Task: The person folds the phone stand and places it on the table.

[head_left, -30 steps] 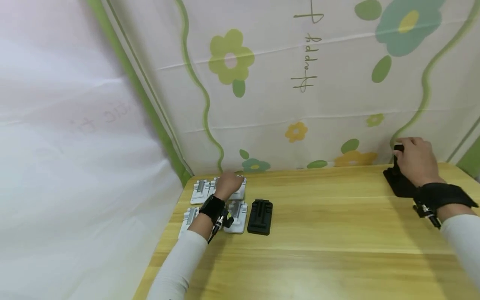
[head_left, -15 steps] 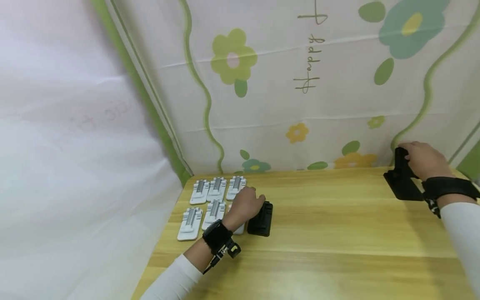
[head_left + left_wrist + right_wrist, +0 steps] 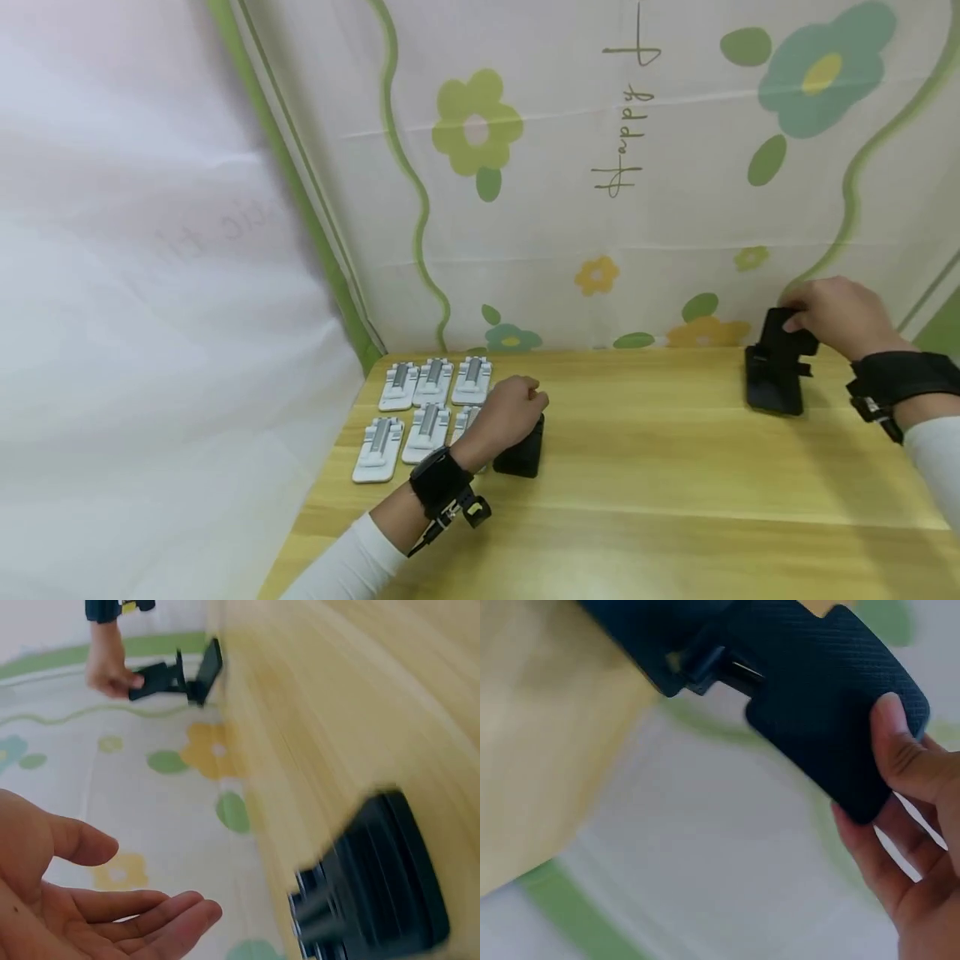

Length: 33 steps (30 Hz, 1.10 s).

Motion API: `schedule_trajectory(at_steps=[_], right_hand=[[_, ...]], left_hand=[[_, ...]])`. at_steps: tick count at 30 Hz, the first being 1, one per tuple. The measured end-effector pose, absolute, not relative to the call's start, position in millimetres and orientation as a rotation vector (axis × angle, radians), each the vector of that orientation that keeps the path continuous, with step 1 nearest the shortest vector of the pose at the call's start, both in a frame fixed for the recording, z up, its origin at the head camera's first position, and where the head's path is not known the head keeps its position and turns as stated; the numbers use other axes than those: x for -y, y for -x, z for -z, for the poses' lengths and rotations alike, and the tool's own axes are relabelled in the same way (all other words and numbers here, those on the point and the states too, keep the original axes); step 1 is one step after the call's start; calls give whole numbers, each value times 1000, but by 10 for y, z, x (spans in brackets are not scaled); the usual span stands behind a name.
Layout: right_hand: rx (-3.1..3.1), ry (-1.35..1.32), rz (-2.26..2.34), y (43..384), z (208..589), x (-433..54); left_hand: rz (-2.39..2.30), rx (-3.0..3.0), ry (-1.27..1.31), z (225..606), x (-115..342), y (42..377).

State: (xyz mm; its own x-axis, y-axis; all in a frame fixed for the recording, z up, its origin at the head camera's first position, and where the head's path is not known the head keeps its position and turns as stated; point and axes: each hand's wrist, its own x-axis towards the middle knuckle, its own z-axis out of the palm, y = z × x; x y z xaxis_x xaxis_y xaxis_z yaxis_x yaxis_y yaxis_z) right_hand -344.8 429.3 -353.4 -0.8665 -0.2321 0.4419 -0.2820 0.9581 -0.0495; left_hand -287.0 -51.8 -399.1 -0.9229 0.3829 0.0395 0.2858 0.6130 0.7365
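Observation:
My right hand (image 3: 843, 315) pinches the top plate of an unfolded black phone stand (image 3: 775, 375) near the back right of the table. In the right wrist view the thumb (image 3: 904, 754) lies on one face of that plate, with the fingers behind it. My left hand (image 3: 513, 410) hovers over a folded black phone stand (image 3: 521, 454) and partly hides it in the head view. Its fingers are relaxed and apart from the folded stand (image 3: 375, 885) in the left wrist view, holding nothing.
Several folded white phone stands (image 3: 378, 450) lie in two rows at the left of the wooden table (image 3: 637, 483). One is partly covered by my left hand. A flower-print curtain (image 3: 540, 217) hangs along the back edge, and white cloth (image 3: 150, 333) borders the left.
My left hand has moved right from the white stands to above the folded black one. The stand in my right hand has turned and shifted slightly left, showing more of its plate.

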Motion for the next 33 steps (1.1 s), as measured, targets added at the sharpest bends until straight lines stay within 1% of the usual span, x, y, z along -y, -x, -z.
schedule_trajectory(at_steps=[3,8,12,15,20,26,29,33], right_hand=[[2599,-482,-169,3355,3332,-3956],[2418,-649,-239,3122,3073,-3246],[2322,-758,-325,2902,2963,-2769],[2287,-822,-402,2743,2939,-2520],[2255,-878,-460,2573,2929,-2326],[2255,-894,-523,2550,2977,-2252],[2313,-831,-633,2556,3021,-2256],[2500,-681,-965,2564,3044,-2282]], left_hand=[[-1326,-2602,-573,3952,416,2785],[-1493,-2424,-529,3906,236,2678],[-1726,-2143,-472,3889,102,2698],[-1793,-2003,-407,3855,20,2717],[-1764,-1994,-354,3841,-40,2700],[-1767,-2067,-354,3883,33,2678],[-1768,-2064,-339,3885,64,2664],[-1800,-1994,-345,3846,98,2644]])
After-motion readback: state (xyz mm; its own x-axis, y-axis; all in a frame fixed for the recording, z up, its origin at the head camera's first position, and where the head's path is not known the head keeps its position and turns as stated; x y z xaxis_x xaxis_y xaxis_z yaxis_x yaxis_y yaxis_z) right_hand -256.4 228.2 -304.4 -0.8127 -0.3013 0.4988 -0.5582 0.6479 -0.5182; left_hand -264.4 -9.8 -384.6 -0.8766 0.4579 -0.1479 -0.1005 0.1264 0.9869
